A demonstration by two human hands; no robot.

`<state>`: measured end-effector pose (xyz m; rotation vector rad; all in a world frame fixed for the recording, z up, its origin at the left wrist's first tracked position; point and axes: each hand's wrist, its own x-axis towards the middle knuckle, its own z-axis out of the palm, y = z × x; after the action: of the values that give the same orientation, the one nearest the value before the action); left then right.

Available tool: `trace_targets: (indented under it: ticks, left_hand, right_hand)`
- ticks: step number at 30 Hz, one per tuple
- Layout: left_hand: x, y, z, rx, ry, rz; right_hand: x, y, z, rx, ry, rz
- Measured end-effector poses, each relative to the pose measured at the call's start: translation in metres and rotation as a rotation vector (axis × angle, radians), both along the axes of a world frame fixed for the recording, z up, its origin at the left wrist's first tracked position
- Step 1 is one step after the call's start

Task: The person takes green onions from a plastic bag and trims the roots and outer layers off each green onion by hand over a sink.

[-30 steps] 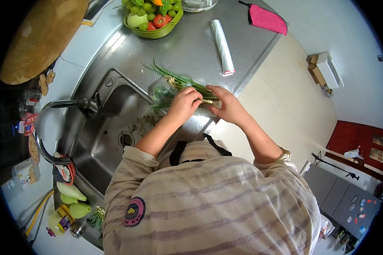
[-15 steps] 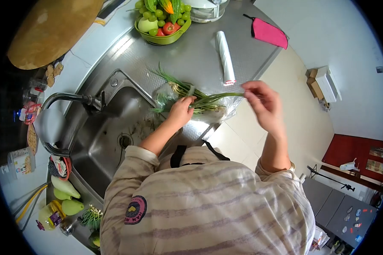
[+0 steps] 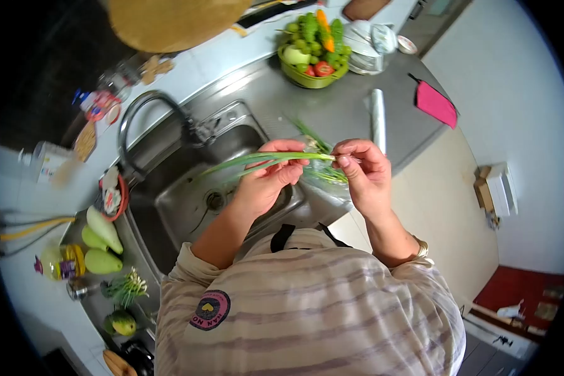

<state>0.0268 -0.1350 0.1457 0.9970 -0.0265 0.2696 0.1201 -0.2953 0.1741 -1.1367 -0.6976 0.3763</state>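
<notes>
In the head view, a few green scallions [image 3: 244, 160] are stretched sideways between my hands, above the near right edge of the sink. My left hand [image 3: 266, 185] is closed around their green stalks, and the leaf tips hang out to the left over the basin. My right hand [image 3: 366, 175] pinches the pale root end between thumb and fingers. Behind and below the hands, more scallions [image 3: 329, 174] lie on a clear plastic bag on the counter, partly hidden by my hands.
The steel sink [image 3: 163, 210] with its curved faucet [image 3: 126, 122] is at left. Beyond are a green basket [image 3: 310, 80] of vegetables and fruit, a plastic-wrap roll [image 3: 378, 119] and a pink cloth [image 3: 435, 104]. Gourds [image 3: 103, 262] and an oil bottle [image 3: 66, 262] stand at lower left.
My hands have risen from the scallion pile with a few scallions. The right hand has moved left to the root end; the left hand now holds the stalks. The view has shifted and turned.
</notes>
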Motion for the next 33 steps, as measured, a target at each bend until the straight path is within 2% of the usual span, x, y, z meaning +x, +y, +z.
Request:
trace_targets:
  ticks: [1, 2, 5, 7, 9, 12, 16, 18, 22, 24, 25, 27, 30, 33]
  left_hand:
    - [-0.013, 0.007, 0.007, -0.106, -0.104, -0.003]
    - [-0.023, 0.010, 0.016, -0.066, -0.100, 0.108]
    - [-0.055, 0.030, 0.019, 0.053, -0.041, 0.233]
    - [-0.077, 0.039, 0.024, 0.146, 0.041, 0.302]
    - [-0.096, 0.048, 0.025, 0.309, -0.043, 0.343]
    - [-0.124, 0.062, 0.028, 0.401, -0.044, 0.382]
    - [-0.157, 0.076, 0.029, 0.397, -0.008, 0.417]
    - [-0.170, 0.083, 0.029, 0.284, 0.051, 0.449]
    - [-0.193, 0.097, 0.024, 0.261, 0.032, 0.467]
    - [-0.204, 0.102, 0.027, 0.337, 0.065, 0.513]
    - [-0.208, 0.104, 0.026, 0.337, 0.065, 0.513]
    - [-0.216, 0.111, 0.024, 0.288, -0.005, 0.491]
    - [-0.221, 0.113, 0.024, 0.390, 0.054, 0.469]
    - [-0.226, 0.114, 0.020, 0.325, 0.016, 0.451]
  right_hand:
    - [-0.007, 0.011, 0.000, -0.014, -0.039, 0.021]
    - [-0.014, 0.021, 0.001, -0.007, -0.040, 0.052]
    - [-0.032, 0.047, 0.006, -0.077, -0.141, 0.111]
    - [-0.041, 0.062, 0.015, -0.150, -0.564, 0.103]
    - [-0.055, 0.078, 0.019, -0.143, -0.547, 0.115]
    - [-0.074, 0.098, 0.020, -0.141, -0.563, 0.238]
    - [-0.102, 0.118, 0.013, -0.089, -0.432, 0.319]
    - [-0.112, 0.127, 0.007, -0.064, -0.205, 0.344]
    - [-0.131, 0.143, 0.006, -0.114, -0.273, 0.358]
    - [-0.142, 0.149, 0.015, -0.078, -0.608, 0.204]
    - [-0.145, 0.152, 0.015, -0.078, -0.608, 0.204]
    - [-0.150, 0.160, 0.016, -0.064, -0.868, 0.124]
    - [-0.164, 0.168, 0.015, -0.073, -0.893, 0.072]
    - [-0.175, 0.174, 0.014, -0.084, -0.964, 0.034]
